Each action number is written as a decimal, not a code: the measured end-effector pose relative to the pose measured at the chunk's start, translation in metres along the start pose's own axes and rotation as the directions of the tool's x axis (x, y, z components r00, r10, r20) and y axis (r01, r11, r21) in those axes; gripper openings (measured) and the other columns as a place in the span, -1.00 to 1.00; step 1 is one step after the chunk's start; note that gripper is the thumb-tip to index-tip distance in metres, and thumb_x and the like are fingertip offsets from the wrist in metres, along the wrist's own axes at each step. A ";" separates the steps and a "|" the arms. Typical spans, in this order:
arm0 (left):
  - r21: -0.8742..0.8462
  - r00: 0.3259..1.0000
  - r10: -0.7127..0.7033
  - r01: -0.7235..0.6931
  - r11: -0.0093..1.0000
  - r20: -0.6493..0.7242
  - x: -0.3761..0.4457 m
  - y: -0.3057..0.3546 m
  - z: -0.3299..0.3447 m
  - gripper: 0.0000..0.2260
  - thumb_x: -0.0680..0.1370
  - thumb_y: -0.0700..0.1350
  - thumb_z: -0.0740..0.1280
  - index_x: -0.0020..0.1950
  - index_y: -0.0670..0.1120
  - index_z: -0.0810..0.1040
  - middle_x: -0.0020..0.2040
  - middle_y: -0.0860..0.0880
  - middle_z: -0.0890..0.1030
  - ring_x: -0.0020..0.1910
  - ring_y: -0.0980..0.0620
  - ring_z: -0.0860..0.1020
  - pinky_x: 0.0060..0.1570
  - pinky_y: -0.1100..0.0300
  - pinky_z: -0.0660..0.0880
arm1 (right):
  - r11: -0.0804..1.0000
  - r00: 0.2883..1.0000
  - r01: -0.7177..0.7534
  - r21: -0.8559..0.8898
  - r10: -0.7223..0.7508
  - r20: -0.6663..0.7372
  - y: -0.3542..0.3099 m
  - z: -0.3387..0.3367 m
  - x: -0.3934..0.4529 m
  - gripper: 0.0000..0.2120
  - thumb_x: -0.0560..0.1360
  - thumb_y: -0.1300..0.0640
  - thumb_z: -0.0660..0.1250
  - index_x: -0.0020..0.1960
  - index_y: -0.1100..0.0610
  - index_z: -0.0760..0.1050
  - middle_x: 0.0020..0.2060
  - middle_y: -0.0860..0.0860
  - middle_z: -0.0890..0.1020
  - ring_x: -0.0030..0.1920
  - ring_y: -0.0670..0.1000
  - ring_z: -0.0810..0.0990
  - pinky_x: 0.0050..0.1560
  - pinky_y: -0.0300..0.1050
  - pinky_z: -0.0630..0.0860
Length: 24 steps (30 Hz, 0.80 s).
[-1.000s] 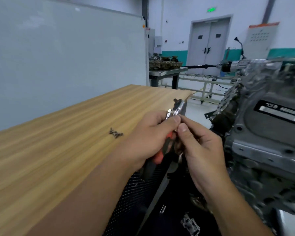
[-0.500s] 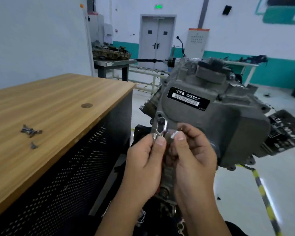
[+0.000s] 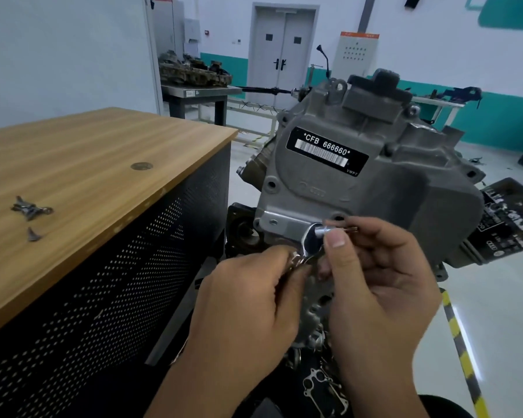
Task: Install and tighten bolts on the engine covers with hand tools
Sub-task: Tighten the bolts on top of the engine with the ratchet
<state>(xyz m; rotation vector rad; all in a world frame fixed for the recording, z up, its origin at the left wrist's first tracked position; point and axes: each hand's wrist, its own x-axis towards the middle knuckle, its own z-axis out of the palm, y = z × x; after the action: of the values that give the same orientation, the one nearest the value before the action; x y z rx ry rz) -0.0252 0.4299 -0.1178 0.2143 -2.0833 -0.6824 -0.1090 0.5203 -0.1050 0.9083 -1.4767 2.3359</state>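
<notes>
Low before the engine cover [image 3: 360,176]: left hand [image 3: 248,303] curled round the ratchet [image 3: 310,247] handle, right hand [image 3: 378,282] fingers pinching its socket [image 3: 322,230]; loose bolts [image 3: 31,208] on the worktop [image 3: 88,164].

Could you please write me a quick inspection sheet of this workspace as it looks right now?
Surface: wooden bench top, some loose bolts near its left edge.
Job's things: grey engine cover labelled CFB 666660; ratchet held before its lower edge.
Clutter: metal parts on the floor below the hands.
Hands: left hand grips the ratchet handle; right hand pinches the socket.
Cables: nothing seen.
Surroundings: grey double door, engine parts on a far table.
</notes>
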 end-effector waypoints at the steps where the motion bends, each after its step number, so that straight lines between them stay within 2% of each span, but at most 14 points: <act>1: -0.005 1.000 -0.003 0.003 1.000 -0.021 0.000 0.001 0.003 -0.88 0.61 -0.02 0.36 -0.10 0.01 0.60 -0.34 0.13 0.54 -0.39 0.08 0.55 -0.41 0.04 0.50 | 0.999 1.000 0.026 -0.026 -0.026 0.001 -0.001 -0.002 0.001 -0.86 0.49 0.20 0.51 0.01 0.06 0.63 -0.19 0.08 0.72 -0.29 0.05 0.67 -0.26 -0.17 0.61; 5: -0.035 0.998 -0.037 0.036 0.999 -0.057 -0.002 0.004 0.012 -0.92 0.59 -0.03 0.39 -0.08 0.01 0.61 -0.32 0.13 0.54 -0.37 0.08 0.55 -0.40 0.02 0.50 | 0.998 0.999 0.052 -0.027 -0.052 -0.004 -0.006 -0.011 0.001 -0.86 0.48 0.21 0.50 0.01 0.06 0.61 -0.20 0.04 0.73 -0.31 0.04 0.67 -0.28 -0.20 0.60; 8: -0.031 0.999 0.013 -0.014 0.999 -0.038 -0.001 0.009 0.014 -0.92 0.62 -0.01 0.33 -0.05 0.05 0.57 -0.28 0.19 0.53 -0.36 0.13 0.55 -0.40 0.08 0.49 | 0.998 0.991 0.058 -0.025 -0.055 0.125 -0.011 -0.016 0.000 -0.84 0.48 0.26 0.48 0.04 0.11 0.63 -0.17 0.03 0.74 -0.33 -0.01 0.68 -0.29 -0.21 0.61; 11: 0.019 0.999 0.034 -0.034 0.999 0.000 -0.002 0.012 0.014 -0.92 0.61 -0.03 0.31 -0.08 0.07 0.54 -0.29 0.20 0.45 -0.38 0.14 0.50 -0.42 0.12 0.45 | 1.000 0.977 -0.024 -0.013 0.026 0.211 -0.012 -0.023 0.004 -0.83 0.46 0.26 0.49 0.04 0.13 0.66 -0.22 0.06 0.73 -0.42 -0.02 0.63 -0.37 -0.20 0.58; 14: 0.001 0.999 0.021 -0.021 1.000 0.044 -0.002 0.013 0.017 -0.86 0.59 -0.12 0.34 -0.17 0.04 0.53 -0.31 0.16 0.51 -0.37 0.11 0.51 -0.39 0.04 0.48 | 0.992 0.954 -0.119 0.034 0.105 0.281 -0.009 -0.029 0.010 -0.83 0.45 0.25 0.52 0.03 0.14 0.68 -0.26 0.11 0.72 -0.48 0.01 0.57 -0.43 -0.16 0.54; 17: -0.020 0.996 -0.019 0.021 1.000 0.087 -0.002 0.013 0.020 -0.82 0.57 -0.13 0.31 -0.21 0.08 0.49 -0.32 0.13 0.54 -0.35 0.09 0.53 -0.35 0.01 0.50 | 0.976 0.939 -0.192 0.105 0.151 0.308 -0.004 -0.032 0.012 -0.83 0.43 0.21 0.46 0.02 0.14 0.68 -0.29 0.14 0.71 -0.52 0.03 0.54 -0.45 -0.12 0.52; 24: -0.018 0.984 -0.088 0.092 0.996 0.153 -0.003 0.014 0.018 -0.84 0.55 -0.03 0.23 -0.21 0.03 0.50 -0.32 0.11 0.58 -0.36 0.09 0.56 -0.34 0.02 0.53 | 0.967 0.920 -0.219 0.129 0.161 0.357 0.003 -0.035 0.014 -0.82 0.45 0.27 0.40 0.01 0.11 0.67 -0.22 0.16 0.73 -0.51 0.04 0.56 -0.46 -0.13 0.51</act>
<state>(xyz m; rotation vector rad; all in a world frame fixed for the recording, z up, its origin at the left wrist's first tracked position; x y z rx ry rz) -0.0367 0.4501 -0.1204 0.2501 -2.2198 -0.8005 -0.1348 0.5476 -0.1090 1.3316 -1.5757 2.5733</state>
